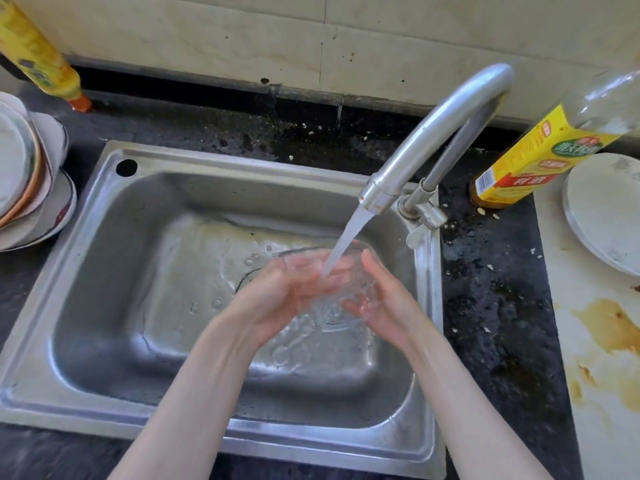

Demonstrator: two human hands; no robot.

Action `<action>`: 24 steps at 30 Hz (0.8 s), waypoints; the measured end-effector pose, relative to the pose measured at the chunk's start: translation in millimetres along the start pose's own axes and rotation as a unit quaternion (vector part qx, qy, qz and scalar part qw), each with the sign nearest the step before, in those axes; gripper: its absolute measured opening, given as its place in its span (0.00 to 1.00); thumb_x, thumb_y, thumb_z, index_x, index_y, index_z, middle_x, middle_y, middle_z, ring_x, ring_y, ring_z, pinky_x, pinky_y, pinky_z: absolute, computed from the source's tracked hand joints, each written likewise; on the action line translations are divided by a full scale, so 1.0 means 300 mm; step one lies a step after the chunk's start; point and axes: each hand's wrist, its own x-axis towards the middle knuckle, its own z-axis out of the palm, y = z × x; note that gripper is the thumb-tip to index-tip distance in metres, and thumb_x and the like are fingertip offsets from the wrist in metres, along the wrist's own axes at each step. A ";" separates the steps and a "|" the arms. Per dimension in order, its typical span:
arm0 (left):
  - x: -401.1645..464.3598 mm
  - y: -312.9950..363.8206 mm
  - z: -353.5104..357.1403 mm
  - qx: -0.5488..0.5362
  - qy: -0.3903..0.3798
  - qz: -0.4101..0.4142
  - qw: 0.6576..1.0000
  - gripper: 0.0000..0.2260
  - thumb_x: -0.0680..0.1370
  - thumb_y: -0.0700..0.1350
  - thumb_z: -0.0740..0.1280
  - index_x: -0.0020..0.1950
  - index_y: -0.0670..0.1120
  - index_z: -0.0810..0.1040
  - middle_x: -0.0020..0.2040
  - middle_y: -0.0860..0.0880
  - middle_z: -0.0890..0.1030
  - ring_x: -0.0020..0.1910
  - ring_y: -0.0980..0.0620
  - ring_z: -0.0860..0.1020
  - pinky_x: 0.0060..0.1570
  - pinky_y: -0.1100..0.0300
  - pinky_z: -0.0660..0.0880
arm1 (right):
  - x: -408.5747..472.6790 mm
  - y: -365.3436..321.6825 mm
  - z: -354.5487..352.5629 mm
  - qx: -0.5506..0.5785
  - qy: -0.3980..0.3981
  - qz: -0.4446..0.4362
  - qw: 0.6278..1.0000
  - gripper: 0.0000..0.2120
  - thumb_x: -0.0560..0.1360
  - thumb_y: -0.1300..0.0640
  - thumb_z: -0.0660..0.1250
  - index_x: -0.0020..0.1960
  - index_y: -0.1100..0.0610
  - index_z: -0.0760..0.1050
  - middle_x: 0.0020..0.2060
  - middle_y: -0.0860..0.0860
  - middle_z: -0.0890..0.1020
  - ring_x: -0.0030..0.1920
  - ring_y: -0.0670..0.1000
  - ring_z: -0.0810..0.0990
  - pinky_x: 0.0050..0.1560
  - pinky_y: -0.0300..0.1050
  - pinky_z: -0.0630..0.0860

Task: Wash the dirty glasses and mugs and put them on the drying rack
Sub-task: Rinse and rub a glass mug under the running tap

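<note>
A clear glass (341, 289) lies tilted between both my hands over the middle of the steel sink (104, 258). My left hand (277, 296) cups it from the left and below. On the glass's right side, my right hand (384, 299) wraps round it. Water runs from the curved faucet (436, 133) in a stream (346, 244) that lands in the glass. The glass is blurred, and my fingers hide parts of it. No drying rack is in view.
Stacked bowls and plates (27, 181) sit on the dark counter at the left. A yellow bottle (38, 53) stands at the back left. A yellow-labelled bottle (540, 150) and a white plate (606, 209) are at the right, beside a stained white board (602, 341).
</note>
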 end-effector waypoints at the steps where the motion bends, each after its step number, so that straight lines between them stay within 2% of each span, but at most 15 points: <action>1: 0.000 -0.002 -0.002 0.073 0.031 0.024 0.997 0.11 0.73 0.33 0.63 0.45 0.44 0.84 0.48 0.45 0.84 0.47 0.50 0.83 0.50 0.60 0.77 | 0.011 0.000 0.001 -0.035 0.003 0.017 0.999 0.37 0.67 0.38 0.70 0.71 0.54 0.66 0.53 0.55 0.80 0.51 0.53 0.79 0.50 0.48 0.76; 2: -0.002 -0.006 -0.002 0.150 0.058 0.045 0.986 0.11 0.73 0.32 0.64 0.43 0.45 0.83 0.45 0.47 0.85 0.47 0.51 0.83 0.50 0.62 0.75 | 0.013 0.001 0.009 -0.059 0.013 0.045 0.997 0.37 0.67 0.35 0.68 0.70 0.52 0.67 0.54 0.55 0.80 0.53 0.54 0.78 0.53 0.52 0.77; 4: -0.012 -0.014 0.006 0.273 0.081 0.083 0.955 0.11 0.73 0.30 0.66 0.43 0.45 0.81 0.42 0.50 0.85 0.45 0.55 0.83 0.48 0.66 0.74 | 0.018 0.008 0.033 -0.050 0.052 0.102 0.992 0.31 0.67 0.32 0.65 0.63 0.51 0.74 0.50 0.53 0.82 0.53 0.54 0.78 0.58 0.59 0.75; 6: -0.020 -0.025 0.004 0.314 0.086 0.096 0.940 0.13 0.74 0.29 0.65 0.44 0.47 0.80 0.40 0.54 0.85 0.43 0.59 0.82 0.44 0.69 0.74 | 0.021 0.023 0.047 -0.055 0.057 0.094 0.992 0.29 0.69 0.33 0.63 0.57 0.55 0.78 0.46 0.53 0.83 0.49 0.53 0.80 0.59 0.60 0.75; 8: -0.034 -0.008 -0.003 0.267 0.043 0.079 0.959 0.12 0.74 0.31 0.66 0.49 0.46 0.82 0.44 0.51 0.85 0.47 0.55 0.82 0.47 0.67 0.77 | 0.025 0.038 0.054 -0.083 0.039 0.020 0.996 0.31 0.68 0.33 0.65 0.57 0.58 0.78 0.50 0.57 0.83 0.51 0.55 0.82 0.56 0.58 0.75; 10: -0.035 0.022 -0.019 0.113 -0.041 0.016 0.993 0.12 0.74 0.38 0.66 0.57 0.42 0.81 0.52 0.45 0.83 0.54 0.48 0.81 0.52 0.60 0.78 | 0.026 0.040 0.052 -0.071 0.013 -0.045 0.996 0.33 0.66 0.38 0.72 0.60 0.61 0.74 0.56 0.63 0.80 0.56 0.62 0.79 0.58 0.62 0.74; 12: -0.039 0.040 -0.028 -0.030 -0.076 -0.039 0.996 0.15 0.75 0.43 0.63 0.59 0.39 0.79 0.57 0.41 0.81 0.58 0.45 0.79 0.55 0.55 0.77 | 0.023 0.049 0.052 -0.030 -0.026 -0.070 0.997 0.34 0.65 0.44 0.76 0.62 0.64 0.70 0.56 0.64 0.77 0.56 0.63 0.77 0.58 0.60 0.72; 13: -0.034 0.037 -0.027 -0.044 -0.079 -0.041 0.995 0.15 0.75 0.43 0.63 0.59 0.38 0.79 0.58 0.41 0.80 0.58 0.44 0.79 0.55 0.54 0.77 | 0.023 0.055 0.057 -0.011 -0.032 -0.067 0.997 0.34 0.66 0.47 0.76 0.63 0.65 0.68 0.57 0.64 0.76 0.57 0.63 0.75 0.58 0.60 0.71; 15: -0.028 0.014 -0.019 0.013 -0.072 -0.008 0.997 0.13 0.74 0.40 0.65 0.57 0.40 0.80 0.57 0.42 0.81 0.57 0.45 0.79 0.57 0.56 0.77 | 0.008 0.056 0.075 0.034 -0.012 -0.055 0.998 0.38 0.70 0.47 0.73 0.67 0.70 0.62 0.62 0.69 0.72 0.60 0.66 0.72 0.58 0.61 0.69; 17: -0.028 -0.007 -0.010 0.126 -0.027 0.038 0.991 0.12 0.73 0.35 0.67 0.55 0.43 0.82 0.52 0.45 0.83 0.54 0.50 0.81 0.57 0.60 0.76 | -0.015 0.052 0.091 0.084 0.062 -0.040 0.994 0.41 0.69 0.42 0.70 0.67 0.71 0.63 0.61 0.67 0.74 0.59 0.61 0.75 0.56 0.52 0.74; 19: -0.019 -0.020 0.001 0.258 0.036 0.076 0.963 0.12 0.72 0.31 0.68 0.49 0.46 0.82 0.45 0.51 0.85 0.47 0.56 0.82 0.50 0.67 0.76 | -0.017 0.045 0.107 0.183 0.083 0.009 0.980 0.36 0.69 0.41 0.68 0.62 0.71 0.72 0.56 0.65 0.78 0.56 0.59 0.78 0.58 0.49 0.76; 21: -0.012 -0.038 0.019 0.330 0.076 0.107 0.935 0.13 0.71 0.31 0.69 0.45 0.49 0.82 0.41 0.56 0.85 0.44 0.60 0.82 0.45 0.70 0.75 | -0.019 0.030 0.114 0.214 0.091 0.006 0.973 0.27 0.73 0.43 0.65 0.49 0.69 0.79 0.49 0.64 0.81 0.51 0.60 0.79 0.62 0.50 0.72; 23: -0.015 -0.039 0.034 0.280 0.078 0.115 0.950 0.10 0.72 0.34 0.70 0.47 0.48 0.83 0.42 0.53 0.85 0.44 0.58 0.82 0.45 0.68 0.75 | -0.019 0.027 0.120 0.183 0.084 -0.048 0.978 0.19 0.76 0.48 0.62 0.42 0.63 0.82 0.44 0.62 0.80 0.47 0.59 0.78 0.59 0.51 0.71; 24: -0.016 -0.029 0.037 0.210 0.053 0.096 0.972 0.09 0.72 0.37 0.69 0.50 0.47 0.83 0.45 0.49 0.85 0.47 0.55 0.82 0.48 0.65 0.77 | -0.012 0.035 0.111 0.175 0.072 -0.076 0.979 0.16 0.76 0.50 0.62 0.45 0.62 0.80 0.45 0.62 0.79 0.47 0.59 0.77 0.56 0.51 0.72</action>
